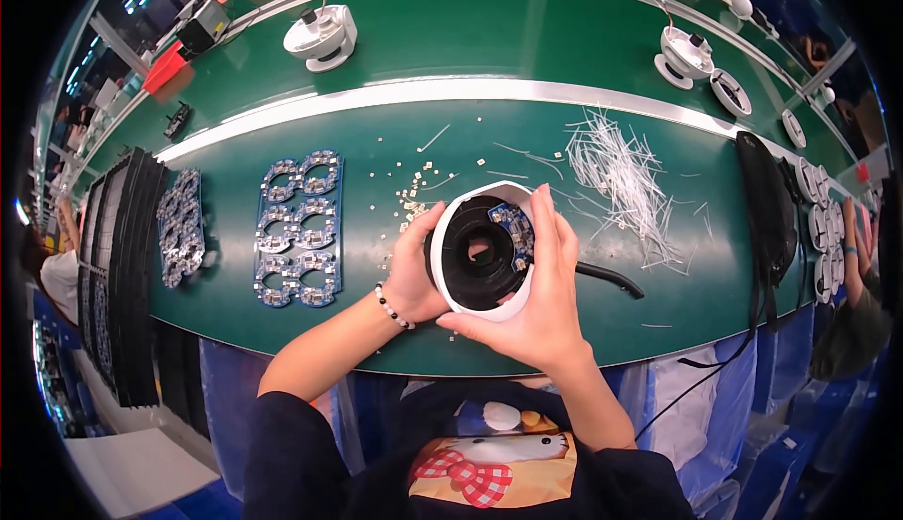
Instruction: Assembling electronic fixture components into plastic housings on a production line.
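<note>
"I'm watching from far away. Where is the white shell (508, 189)?"

"Right between the two hands, over the near part of the green surface (376, 144). Its round mouth faces up at me. I can't tell if its bottom touches down."

"What are the hands doing?"

"Both grip the shell. The left hand (417, 271) curls round its left side. The right hand (546, 299) has fingers on the right wall and a thumb at the near edge."

"And inside?"

"I see a black ring (459, 261) with a hole in its middle. A little blue board (513, 230) sits at the right, by the wall. Its long way runs from far to near."

"So which hand is closer to the board?"

"The right one. Its fingers are just beside it. The left one is across the black ring."

"Anything poking out?"

"A bent black tube (613, 279) shows to the right of the right hand. I can't see if it joins the shell."
</note>
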`<action>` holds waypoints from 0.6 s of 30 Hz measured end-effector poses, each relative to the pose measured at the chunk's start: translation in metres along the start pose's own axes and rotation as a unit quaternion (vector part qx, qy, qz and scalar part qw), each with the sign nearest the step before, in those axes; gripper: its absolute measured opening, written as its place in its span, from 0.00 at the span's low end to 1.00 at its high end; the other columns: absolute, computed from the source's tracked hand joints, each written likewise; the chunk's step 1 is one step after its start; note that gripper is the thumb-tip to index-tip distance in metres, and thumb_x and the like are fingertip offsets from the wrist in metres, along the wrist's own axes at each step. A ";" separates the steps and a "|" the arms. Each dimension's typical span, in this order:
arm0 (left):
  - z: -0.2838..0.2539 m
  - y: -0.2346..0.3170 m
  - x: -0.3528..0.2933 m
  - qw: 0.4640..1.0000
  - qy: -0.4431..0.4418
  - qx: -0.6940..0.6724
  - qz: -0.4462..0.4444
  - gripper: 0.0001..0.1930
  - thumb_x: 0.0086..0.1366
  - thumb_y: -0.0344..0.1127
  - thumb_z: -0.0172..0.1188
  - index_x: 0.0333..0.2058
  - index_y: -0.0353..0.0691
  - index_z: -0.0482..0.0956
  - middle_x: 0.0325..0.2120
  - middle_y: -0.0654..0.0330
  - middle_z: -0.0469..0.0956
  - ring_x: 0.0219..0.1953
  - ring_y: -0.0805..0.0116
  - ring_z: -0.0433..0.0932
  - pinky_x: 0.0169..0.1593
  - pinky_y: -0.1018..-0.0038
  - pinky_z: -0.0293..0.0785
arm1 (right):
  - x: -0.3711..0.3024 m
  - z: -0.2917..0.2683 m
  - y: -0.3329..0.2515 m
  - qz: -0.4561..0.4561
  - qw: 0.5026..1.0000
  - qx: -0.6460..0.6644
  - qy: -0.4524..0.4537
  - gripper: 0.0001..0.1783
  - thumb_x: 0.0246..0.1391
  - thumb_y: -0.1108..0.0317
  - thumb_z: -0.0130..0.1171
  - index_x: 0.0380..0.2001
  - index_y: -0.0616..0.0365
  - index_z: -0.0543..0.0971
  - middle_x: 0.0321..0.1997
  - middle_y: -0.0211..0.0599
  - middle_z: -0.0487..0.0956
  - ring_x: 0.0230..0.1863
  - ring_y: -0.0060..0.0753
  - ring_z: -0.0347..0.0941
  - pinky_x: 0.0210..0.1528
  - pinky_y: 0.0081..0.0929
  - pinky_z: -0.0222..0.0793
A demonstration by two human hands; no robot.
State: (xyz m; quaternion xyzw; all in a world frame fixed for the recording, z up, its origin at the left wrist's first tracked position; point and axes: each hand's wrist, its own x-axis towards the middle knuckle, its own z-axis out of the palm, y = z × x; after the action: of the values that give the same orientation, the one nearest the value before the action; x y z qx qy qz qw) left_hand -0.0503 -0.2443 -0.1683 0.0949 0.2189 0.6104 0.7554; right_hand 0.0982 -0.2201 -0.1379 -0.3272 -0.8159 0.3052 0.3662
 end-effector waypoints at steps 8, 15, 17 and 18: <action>0.000 -0.002 -0.004 0.997 0.034 0.045 0.049 0.26 0.62 0.52 0.35 0.46 0.37 0.68 0.42 0.54 0.71 0.43 0.62 0.71 0.49 0.67 0.67 | -0.004 0.015 -0.004 -0.018 0.997 -0.059 0.038 0.61 0.18 0.51 0.73 0.55 0.65 0.50 0.59 0.59 0.49 0.57 0.58 0.47 0.55 0.48 0.48; -0.002 0.011 -0.008 0.997 -0.077 0.010 -0.002 0.40 0.56 0.69 0.29 0.53 0.39 0.60 0.50 0.55 0.63 0.52 0.63 0.64 0.56 0.65 0.59 | 0.011 0.010 0.000 -0.058 0.996 -0.072 0.002 0.62 0.17 0.51 0.72 0.55 0.66 0.51 0.58 0.58 0.52 0.56 0.56 0.51 0.55 0.45 0.51; -0.002 0.011 -0.007 0.998 -0.055 0.021 0.000 0.37 0.56 0.67 0.31 0.53 0.42 0.61 0.50 0.56 0.64 0.51 0.63 0.64 0.55 0.65 0.60 | 0.014 0.010 0.001 -0.073 0.994 -0.071 -0.029 0.62 0.15 0.51 0.73 0.54 0.67 0.51 0.58 0.58 0.53 0.56 0.57 0.51 0.55 0.45 0.52; -0.004 0.011 -0.008 0.997 -0.063 0.032 0.009 0.37 0.56 0.67 0.33 0.52 0.42 0.61 0.49 0.56 0.65 0.51 0.63 0.65 0.55 0.65 0.61 | 0.015 0.009 0.000 -0.072 0.994 -0.070 -0.031 0.62 0.15 0.51 0.73 0.54 0.67 0.51 0.58 0.58 0.53 0.56 0.57 0.51 0.55 0.45 0.52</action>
State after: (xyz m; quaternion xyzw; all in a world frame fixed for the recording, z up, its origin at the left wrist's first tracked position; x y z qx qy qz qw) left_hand -0.0631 -0.2497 -0.1661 0.1592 0.1895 0.6022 0.7590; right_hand 0.0831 -0.2117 -0.1369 -0.2827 -0.8678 0.2302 0.3377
